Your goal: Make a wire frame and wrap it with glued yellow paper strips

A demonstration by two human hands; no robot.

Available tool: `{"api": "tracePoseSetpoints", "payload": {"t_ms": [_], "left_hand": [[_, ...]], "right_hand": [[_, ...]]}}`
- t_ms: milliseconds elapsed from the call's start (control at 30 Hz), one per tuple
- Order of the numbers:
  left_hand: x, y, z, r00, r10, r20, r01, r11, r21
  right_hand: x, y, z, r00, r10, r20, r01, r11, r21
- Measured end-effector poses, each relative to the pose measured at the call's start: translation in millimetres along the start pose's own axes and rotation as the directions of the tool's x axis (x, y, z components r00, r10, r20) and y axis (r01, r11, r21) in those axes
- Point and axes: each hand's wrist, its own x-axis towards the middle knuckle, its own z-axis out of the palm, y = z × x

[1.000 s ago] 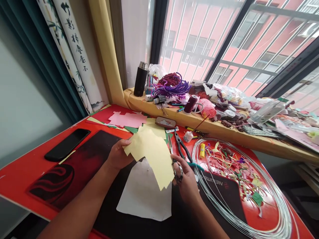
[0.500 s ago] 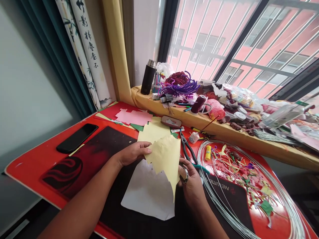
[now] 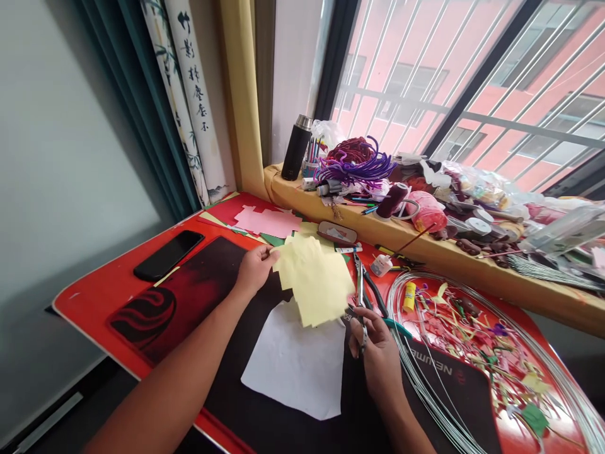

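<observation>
My left hand (image 3: 256,268) pinches the left corner of a pale yellow sheet of paper (image 3: 319,280) with stepped, cut edges. The sheet is raised over the mat and spread fairly flat. At its lower right, my right hand (image 3: 378,340) has its fingers curled around a pair of scissors (image 3: 363,334); part of the blades is hidden by the paper and the hand. A white sheet of paper (image 3: 297,366) lies on the black mat (image 3: 227,403) below the yellow one, which covers its top edge. Behind the right hand lie pliers (image 3: 371,287) with teal-tipped handles.
A black phone (image 3: 169,255) lies at the left of the red table (image 3: 89,287). Pink paper (image 3: 267,222) is at the back. On the right, a wire coil (image 3: 428,397) surrounds paper scraps and a yellow glue stick (image 3: 409,296). Craft supplies and a black flask (image 3: 297,148) crowd the windowsill.
The yellow paper has turned and flattened out, its long point no longer hanging down over the white sheet. My right hand has come away from its edge, still with the scissors. The view has shifted left.
</observation>
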Motion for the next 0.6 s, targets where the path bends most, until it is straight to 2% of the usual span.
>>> {"api": "tracePoseSetpoints", "payload": {"t_ms": [67, 133, 200, 300, 433, 600], "left_hand": [[2.9, 0.6, -2.4, 0.996, -0.016, -0.083, 0.012, 0.999, -0.048], [4.3, 1.9, -2.1, 0.993, -0.075, -0.095, 0.060, 0.985, -0.159], [3.8, 3.3, 0.1, 0.990, -0.130, -0.050, 0.114, 0.962, -0.246], [-0.1, 5.5, 4.2, 0.987, -0.162, 0.016, 0.160, 0.953, -0.258], [-5.9, 10.1, 6.5, 0.985, -0.169, 0.041, 0.174, 0.945, -0.277], [-7.5, 18.5, 4.8, 0.970, -0.223, 0.102, 0.244, 0.898, -0.367]], "right_hand": [[-2.3, -3.4, -0.9, 1.000, -0.012, -0.011, 0.012, 1.000, -0.011], [-6.4, -6.9, 0.2, 1.000, -0.015, 0.005, 0.015, 1.000, 0.000], [-11.6, -9.1, 3.5, 0.998, -0.004, 0.061, 0.003, 1.000, 0.021], [-19.5, -9.0, 10.9, 0.979, 0.039, 0.198, -0.047, 0.998, 0.040], [-27.5, -6.1, 20.3, 0.926, 0.115, 0.360, -0.130, 0.991, 0.017], [-34.8, -8.2, 28.6, 0.866, 0.181, 0.467, -0.179, 0.983, -0.049]]}}
